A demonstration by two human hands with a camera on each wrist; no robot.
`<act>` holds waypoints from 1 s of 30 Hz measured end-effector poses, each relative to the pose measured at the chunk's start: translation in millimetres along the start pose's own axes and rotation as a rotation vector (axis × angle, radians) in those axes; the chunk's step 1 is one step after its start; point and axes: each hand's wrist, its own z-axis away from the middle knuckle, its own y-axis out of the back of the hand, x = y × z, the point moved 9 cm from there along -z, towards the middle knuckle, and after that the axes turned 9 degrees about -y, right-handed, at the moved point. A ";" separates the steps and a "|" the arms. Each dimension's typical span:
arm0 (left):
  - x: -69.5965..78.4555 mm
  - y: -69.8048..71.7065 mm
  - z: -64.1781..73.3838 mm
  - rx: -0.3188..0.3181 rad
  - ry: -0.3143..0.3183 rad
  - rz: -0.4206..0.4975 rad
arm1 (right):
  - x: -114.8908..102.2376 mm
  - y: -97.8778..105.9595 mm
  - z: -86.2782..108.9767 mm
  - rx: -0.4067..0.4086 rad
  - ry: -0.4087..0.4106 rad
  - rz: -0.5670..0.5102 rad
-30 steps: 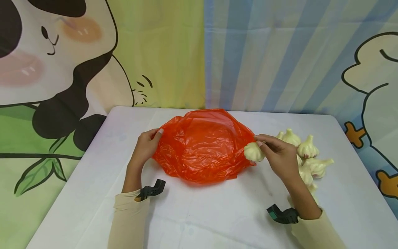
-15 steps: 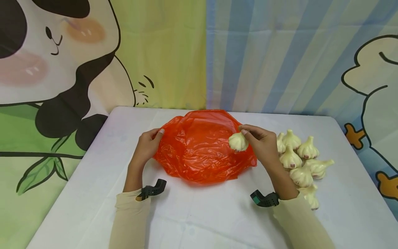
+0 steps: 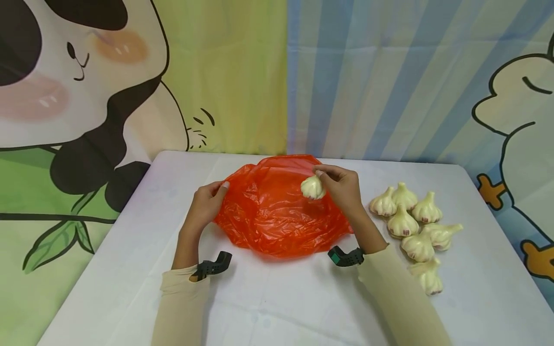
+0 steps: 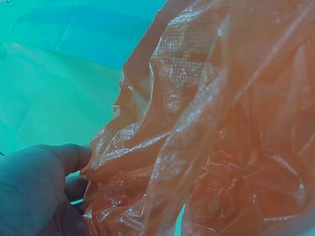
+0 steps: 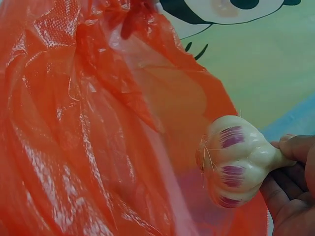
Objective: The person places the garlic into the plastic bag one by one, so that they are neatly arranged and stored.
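A crumpled red plastic bag (image 3: 281,216) lies spread on the white table. Its left rim is pinched between the thumb and fingers of my left hand (image 3: 205,204), as the left wrist view shows with the bag's edge (image 4: 113,157) between thumb and fingers. My right hand (image 3: 344,190) holds a garlic bulb (image 3: 312,188) by its stem, over the right part of the bag. In the right wrist view the bulb (image 5: 241,160) is pale with purple streaks and hangs root end outward, in front of the red plastic (image 5: 88,137).
Several more garlic bulbs (image 3: 402,223) lie in a loose cluster on the right side of the white table (image 3: 277,312). Behind the table's far edge hangs a printed cloth (image 3: 368,81). A dark camera (image 3: 212,266) sits on each wrist.
My right hand has carried the garlic bulb left, from the bag's right edge to over the bag. More of the cluster on the right has come into sight. The left hand has stayed put.
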 end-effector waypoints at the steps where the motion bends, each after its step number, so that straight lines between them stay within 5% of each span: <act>1: -0.6 0.0 0.0 0.001 0.003 0.001 | 1.4 -2.9 -1.3 -0.003 -0.006 -0.001; 10: -4.1 3.1 2.0 0.004 -0.006 -0.010 | 20.7 -31.0 -13.0 -0.006 -0.094 -0.028; 15: -3.2 2.5 0.8 0.008 -0.017 -0.016 | 48.7 -43.1 -30.9 -0.004 -0.130 -0.044; 30: 1.8 -3.7 -2.6 0.003 -0.042 -0.001 | 93.5 -53.7 -52.9 0.111 -0.214 0.002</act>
